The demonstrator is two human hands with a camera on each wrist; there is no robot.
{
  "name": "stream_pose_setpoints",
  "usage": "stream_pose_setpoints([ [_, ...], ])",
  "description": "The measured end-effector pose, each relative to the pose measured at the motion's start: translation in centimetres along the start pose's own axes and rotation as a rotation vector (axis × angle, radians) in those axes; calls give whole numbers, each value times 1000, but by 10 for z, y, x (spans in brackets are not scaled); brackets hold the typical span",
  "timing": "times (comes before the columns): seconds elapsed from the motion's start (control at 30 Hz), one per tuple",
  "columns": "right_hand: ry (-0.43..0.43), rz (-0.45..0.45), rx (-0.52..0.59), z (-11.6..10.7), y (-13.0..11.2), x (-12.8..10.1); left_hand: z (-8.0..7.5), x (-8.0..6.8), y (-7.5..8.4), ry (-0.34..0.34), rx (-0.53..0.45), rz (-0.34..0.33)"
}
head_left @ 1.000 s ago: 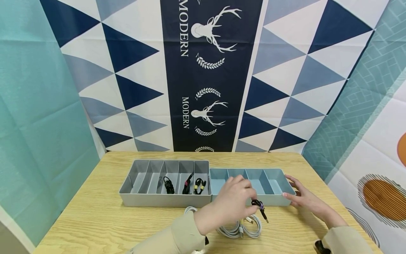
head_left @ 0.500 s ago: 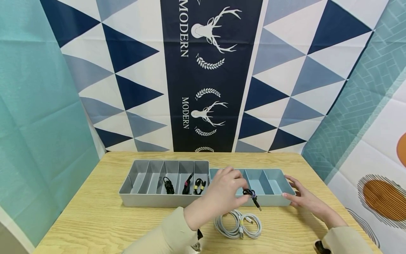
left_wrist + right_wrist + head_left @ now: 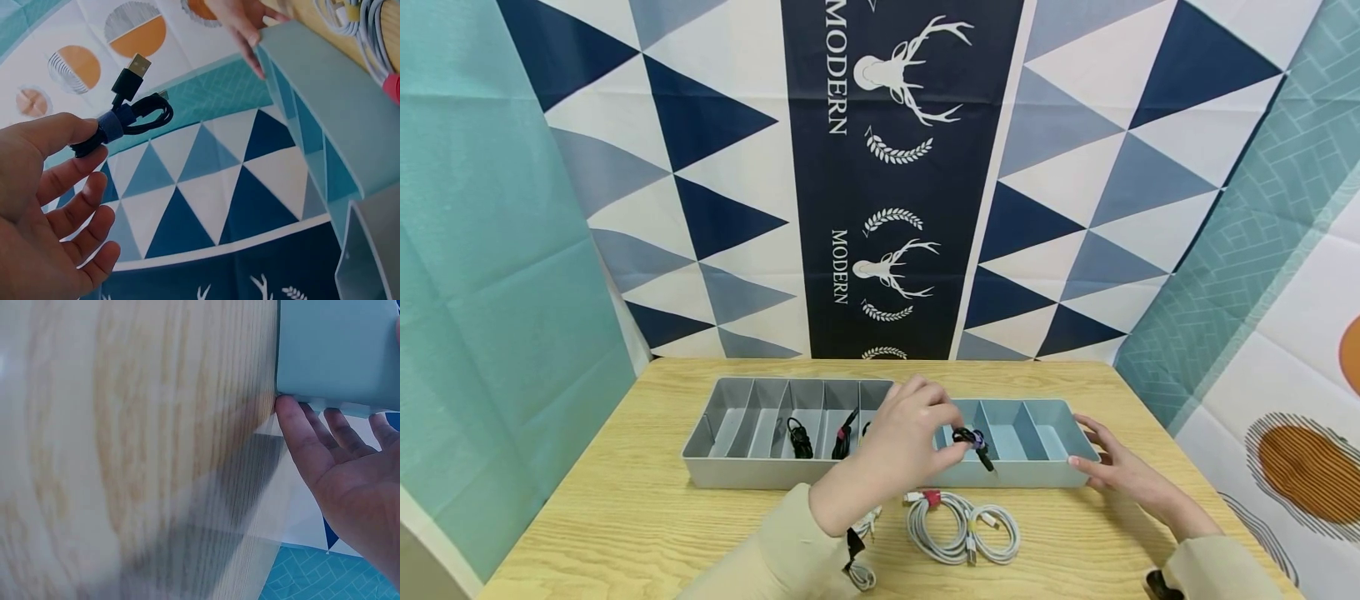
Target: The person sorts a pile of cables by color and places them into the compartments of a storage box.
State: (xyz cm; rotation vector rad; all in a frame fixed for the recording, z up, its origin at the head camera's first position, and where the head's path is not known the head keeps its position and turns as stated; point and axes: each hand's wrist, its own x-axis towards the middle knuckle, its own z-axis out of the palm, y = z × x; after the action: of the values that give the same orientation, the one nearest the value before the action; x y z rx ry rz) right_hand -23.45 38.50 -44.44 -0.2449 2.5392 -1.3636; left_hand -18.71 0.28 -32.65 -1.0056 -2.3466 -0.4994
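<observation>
My left hand [image 3: 946, 446] pinches a small coiled black USB cable [image 3: 973, 441] bound with a blue strap, holding it in the air just above the left compartments of the light blue tray [image 3: 1037, 477]. In the left wrist view the cable [image 3: 128, 115] hangs from thumb and forefinger of the left hand [image 3: 81, 140], its USB plug pointing up. My right hand [image 3: 1101, 462] lies with straight fingers against the blue tray's right end; in the right wrist view the right hand's fingertips [image 3: 294, 415] touch the tray wall [image 3: 337, 350].
A grey divided tray [image 3: 775, 477] stands left of the blue one and holds black cable bundles [image 3: 798, 438]. Coiled white cables [image 3: 962, 529] lie on the wooden table [image 3: 625, 517] in front of the trays, and another white cable [image 3: 861, 573] lies by my left sleeve.
My left hand has carried the black cable up and to the left, from in front of the blue tray to above its left compartments. The right hand has stayed at the tray's end.
</observation>
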Motion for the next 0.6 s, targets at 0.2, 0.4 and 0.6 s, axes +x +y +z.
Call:
stream_pose_setpoints([
  [0.2,3,-3,5,0,-1,-1,-12,-1,-6,16,-22,-14],
  [0.4,6,-9,12,0,-1,-1,-20,-3,-12,30,-37,-37],
  [0.6,7,-9,11,1,1,1,-24,-6,-22,48,-32,-35],
])
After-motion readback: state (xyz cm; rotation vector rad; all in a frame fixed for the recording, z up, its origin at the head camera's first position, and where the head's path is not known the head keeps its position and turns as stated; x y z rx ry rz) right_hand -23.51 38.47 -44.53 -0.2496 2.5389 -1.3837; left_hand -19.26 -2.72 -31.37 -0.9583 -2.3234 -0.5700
